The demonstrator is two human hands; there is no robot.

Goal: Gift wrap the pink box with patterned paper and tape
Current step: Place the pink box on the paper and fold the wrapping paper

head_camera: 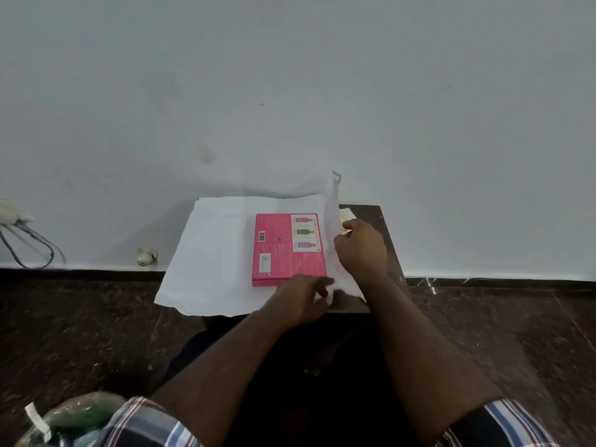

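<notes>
A small dark wooden table (385,221) stood against a pale wall (290,75). At nine o'clock from it, grey cables (29,243) hung low on the wall. A small white object (146,256) lay on the dark speckled floor (80,333) nearer the table.

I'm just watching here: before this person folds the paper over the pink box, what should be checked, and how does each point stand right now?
1. Pink box lies flat on the paper: ok.
2. Right hand grips the paper's lifted right edge beside the box: ok.
3. Left hand steadies the paper at the box's near right corner: ok, though whether it pinches the sheet or only touches it, cannot tell.
4. Enough paper on the left to cover the box: ok, a wide flap lies there.
5. Paper fully supported by the small table: not ok, its left part overhangs.
6. Tape within reach: cannot tell, none clearly seen.
</notes>
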